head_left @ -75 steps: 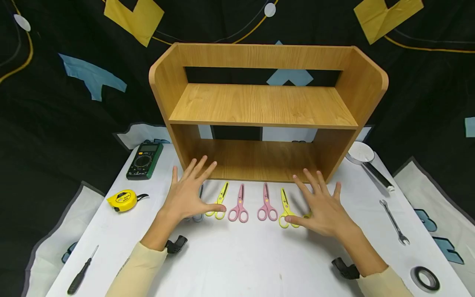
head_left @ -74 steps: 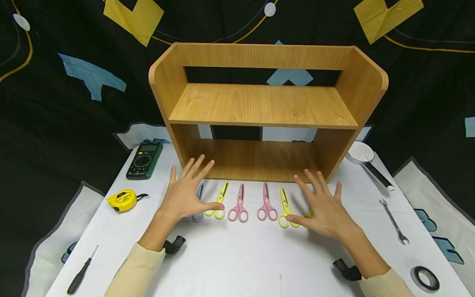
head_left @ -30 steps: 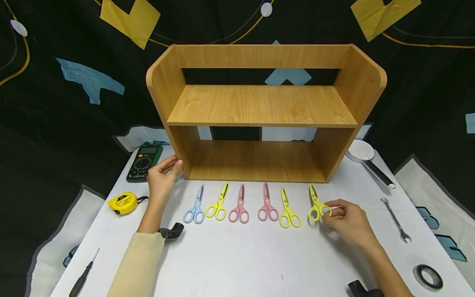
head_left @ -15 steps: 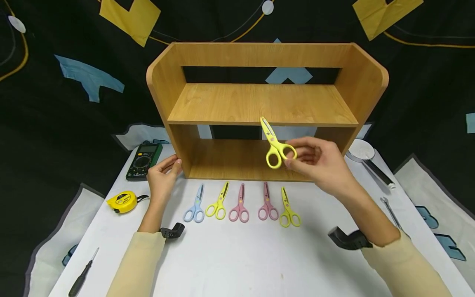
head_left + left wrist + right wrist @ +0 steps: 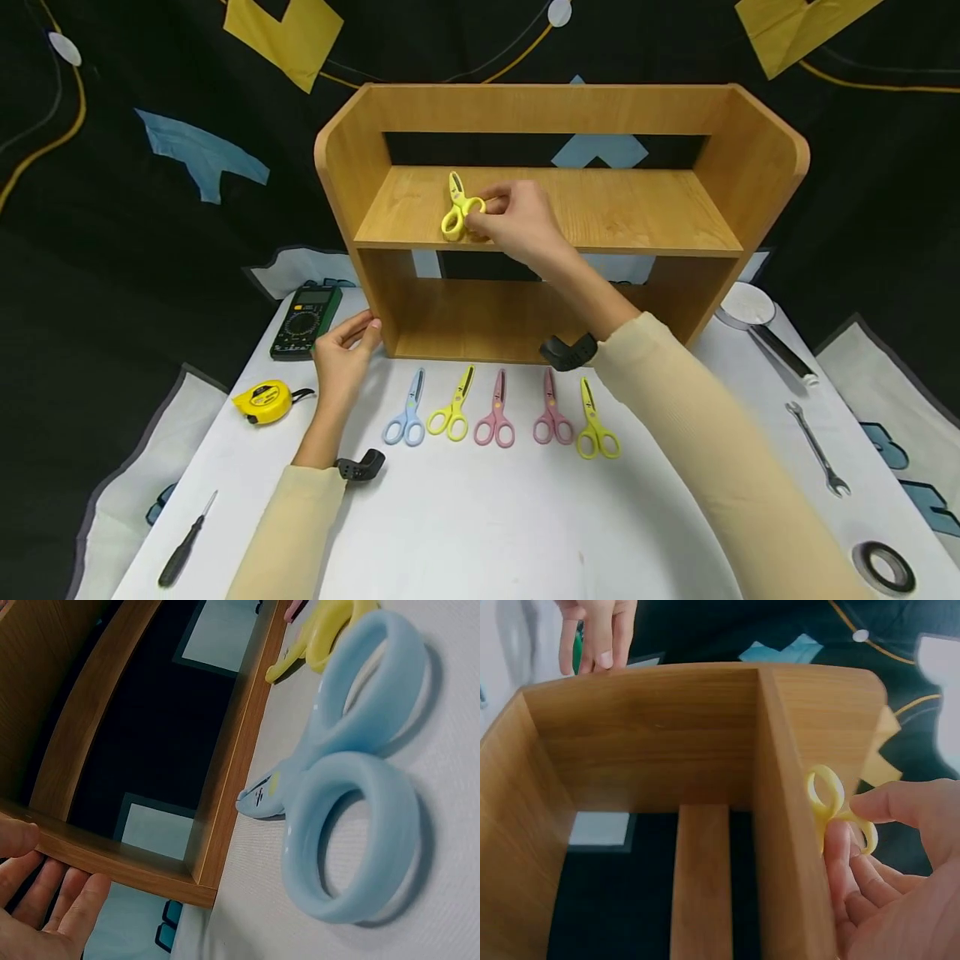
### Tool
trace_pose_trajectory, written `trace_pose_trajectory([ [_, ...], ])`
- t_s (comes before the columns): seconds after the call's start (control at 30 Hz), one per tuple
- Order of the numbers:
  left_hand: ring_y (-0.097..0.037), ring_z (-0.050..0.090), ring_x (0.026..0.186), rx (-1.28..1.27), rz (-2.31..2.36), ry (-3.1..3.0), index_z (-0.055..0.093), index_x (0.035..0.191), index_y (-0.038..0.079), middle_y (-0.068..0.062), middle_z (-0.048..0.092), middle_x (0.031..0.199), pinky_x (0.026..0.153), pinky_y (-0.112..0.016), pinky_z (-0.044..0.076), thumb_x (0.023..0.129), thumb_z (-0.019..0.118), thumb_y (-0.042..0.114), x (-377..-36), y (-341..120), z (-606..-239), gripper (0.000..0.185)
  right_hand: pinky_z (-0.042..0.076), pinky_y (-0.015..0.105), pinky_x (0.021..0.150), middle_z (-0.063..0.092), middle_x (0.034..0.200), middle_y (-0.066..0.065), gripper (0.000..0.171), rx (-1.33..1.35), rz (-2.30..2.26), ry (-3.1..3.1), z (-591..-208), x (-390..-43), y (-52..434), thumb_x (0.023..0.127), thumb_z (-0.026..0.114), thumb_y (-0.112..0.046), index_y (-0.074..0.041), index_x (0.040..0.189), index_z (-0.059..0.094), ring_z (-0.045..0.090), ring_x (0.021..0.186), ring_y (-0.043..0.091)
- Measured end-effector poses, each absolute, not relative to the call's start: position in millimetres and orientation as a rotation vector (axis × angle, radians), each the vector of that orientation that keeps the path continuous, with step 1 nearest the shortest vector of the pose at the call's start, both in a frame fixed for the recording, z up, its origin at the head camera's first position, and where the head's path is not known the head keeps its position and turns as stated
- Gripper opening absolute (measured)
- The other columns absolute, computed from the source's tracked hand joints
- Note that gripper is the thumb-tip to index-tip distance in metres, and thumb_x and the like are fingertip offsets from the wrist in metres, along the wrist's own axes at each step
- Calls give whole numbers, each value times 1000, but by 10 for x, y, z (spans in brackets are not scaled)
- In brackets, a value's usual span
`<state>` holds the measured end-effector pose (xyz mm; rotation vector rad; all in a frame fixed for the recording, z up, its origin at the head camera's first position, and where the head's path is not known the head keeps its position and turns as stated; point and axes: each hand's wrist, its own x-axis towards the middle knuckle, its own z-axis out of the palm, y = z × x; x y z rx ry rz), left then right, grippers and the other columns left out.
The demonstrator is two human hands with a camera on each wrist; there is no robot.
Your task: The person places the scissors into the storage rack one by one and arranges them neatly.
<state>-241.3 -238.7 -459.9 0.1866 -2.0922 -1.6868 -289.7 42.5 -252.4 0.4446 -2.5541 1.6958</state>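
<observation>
Fingers: right hand (image 5: 521, 218) pinches handle ring of yellow scissors (image 5: 459, 198); left hand (image 5: 345, 358) touches left side of wooden shelf (image 5: 555, 108), fingers loosely extended. Foreground, white table (image 5: 480, 525): screwdriver (image 5: 181, 553) at left, tape roll (image 5: 905, 577) at right. Beyond, five more scissors (image 5: 498, 407) lie in row before shelf. Farther, held pair at left part of upper board (image 5: 630, 204), contact unclear. Rear: black cloth backdrop (image 5: 82, 292).

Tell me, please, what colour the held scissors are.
Yellow. The held scissors show best in the head view.
</observation>
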Motion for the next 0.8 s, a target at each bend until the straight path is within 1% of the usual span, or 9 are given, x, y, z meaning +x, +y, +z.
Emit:
trace_pose_trajectory([
  [0.2, -13, 73, 106, 163, -1670, -2080, 75, 125, 8, -15, 75, 121, 82, -15, 61, 96, 76, 22, -2423, -2398, -4608, 32, 59, 19, 65, 76, 104, 8, 37, 423, 1613, -2603, -2520, -3058, 76, 95, 72, -15, -3, 130, 68, 70, 82, 12],
  [0.33, -18, 74, 107, 166, -1658, -2083, 75, 125, 7, -15, 75, 120, 81, -15, 61, 96, 76, 22, -2422, -2397, -4620, 32, 54, 16, 64, 72, 106, 6, 36, 469, 1483, -2673, -2522, -3106, -99, 96, 73, -20, -4, 128, 69, 64, 86, 12],
  [0.47, -23, 74, 108, 173, -1638, -2087, 75, 124, 7, -15, 76, 119, 80, -13, 61, 96, 76, 23, -2422, -2384, -4612, 32, 49, 18, 68, 68, 107, 3, 38, 502, 1276, -2750, -2532, -3130, -181, 94, 75, -28, -7, 126, 71, 58, 92, 12],
  [0.57, -22, 74, 106, 183, -1611, -2094, 76, 121, 9, -13, 77, 116, 78, -11, 60, 95, 78, 23, -2432, -2360, -4604, 30, 50, 20, 72, 68, 107, 3, 39, 513, 1224, -2772, -2534, -3132, -180, 93, 77, -29, -8, 125, 71, 59, 95, 14],
  [0.63, -21, 75, 104, 190, -1583, -2107, 77, 120, 10, -12, 78, 114, 77, -10, 59, 94, 79, 24, -2442, -2349, -4606, 29, 52, 22, 75, 67, 111, 4, 43, 528, 1226, -2781, -2532, -3125, -153, 92, 78, -30, -7, 127, 69, 59, 98, 15],
  [0.8, -17, 75, 102, 205, -1539, -2122, 78, 119, 12, -10, 78, 113, 76, -8, 58, 92, 81, 25, -2447, -2378, -4627, 30, 55, 28, 90, 64, 122, 9, 50, 593, 1339, -2733, -2510, -3070, -12, 93, 78, -30, -3, 133, 64, 59, 112, 20],
])
